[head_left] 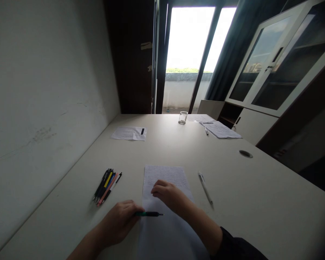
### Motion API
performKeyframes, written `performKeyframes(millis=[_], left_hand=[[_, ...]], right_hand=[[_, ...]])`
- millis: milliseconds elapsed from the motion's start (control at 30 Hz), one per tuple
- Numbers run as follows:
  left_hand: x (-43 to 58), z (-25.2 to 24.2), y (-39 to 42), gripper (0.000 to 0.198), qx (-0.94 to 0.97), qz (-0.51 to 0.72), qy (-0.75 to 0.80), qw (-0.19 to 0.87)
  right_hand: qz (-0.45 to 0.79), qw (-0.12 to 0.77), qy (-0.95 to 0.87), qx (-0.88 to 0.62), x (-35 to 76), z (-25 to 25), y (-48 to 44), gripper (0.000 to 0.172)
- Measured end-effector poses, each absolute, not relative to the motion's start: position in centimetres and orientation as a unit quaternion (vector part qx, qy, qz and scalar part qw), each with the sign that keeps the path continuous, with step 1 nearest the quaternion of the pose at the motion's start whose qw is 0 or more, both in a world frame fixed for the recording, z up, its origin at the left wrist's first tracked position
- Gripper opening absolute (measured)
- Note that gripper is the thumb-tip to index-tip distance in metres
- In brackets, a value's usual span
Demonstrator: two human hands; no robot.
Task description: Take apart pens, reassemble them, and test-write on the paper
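Observation:
My left hand (119, 221) is closed round the rear part of a green and black pen (150, 214), whose tip points right across a sheet of paper (162, 234). Handwritten lines cover the upper part of that sheet; its lower part looks blank. Over the written part is my right hand (165, 191), fingers curled together, with nothing seen in them. Whether it touches the sheet I cannot tell. To its right a white pen (205, 187) lies on the table. Left of the paper lies a bunch of several pens (107, 187), black, yellow, blue and pink.
The white table (78, 213) runs along a wall at the left. Farther back lie a sheet with a black mark (130, 133), a clear glass (182, 117), a stack of papers (222, 129) and another pen (206, 131). A round cable hole (245, 154) sits near the right edge.

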State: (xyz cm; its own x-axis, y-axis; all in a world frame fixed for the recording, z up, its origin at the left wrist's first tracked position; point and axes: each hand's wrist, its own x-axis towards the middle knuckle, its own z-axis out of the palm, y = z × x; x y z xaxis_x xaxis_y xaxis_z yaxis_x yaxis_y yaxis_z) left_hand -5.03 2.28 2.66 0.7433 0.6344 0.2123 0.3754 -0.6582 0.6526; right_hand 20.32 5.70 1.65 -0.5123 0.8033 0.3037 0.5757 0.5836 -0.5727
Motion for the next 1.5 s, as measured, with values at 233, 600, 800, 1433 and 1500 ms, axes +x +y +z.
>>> performKeyframes(millis=[233,600,800,1433,1500], left_hand=[[-5.1,2.4,2.4,0.019,0.868,0.255,0.309,0.295],[-4.7,2.3,2.2,0.018,0.863,0.258,0.318,0.297],[-4.5,2.4,2.2,0.018,0.863,0.270,0.311,0.292],[-4.2,1.5,2.1,0.022,0.891,0.277,0.280,0.224],[-4.2,1.2,2.1,0.023,0.893,0.280,0.280,0.212]], right_hand=[[0.294,0.400,-0.760,-0.420,23.1,2.7,3.9,0.007],[0.339,0.432,-0.710,-0.440,23.0,2.2,0.2,0.005],[0.342,0.442,-0.704,-0.437,22.3,2.2,0.1,0.009],[0.319,0.433,-0.713,-0.451,21.5,1.8,-0.5,0.009],[0.314,0.425,-0.713,-0.461,21.5,1.6,-0.6,0.009]])
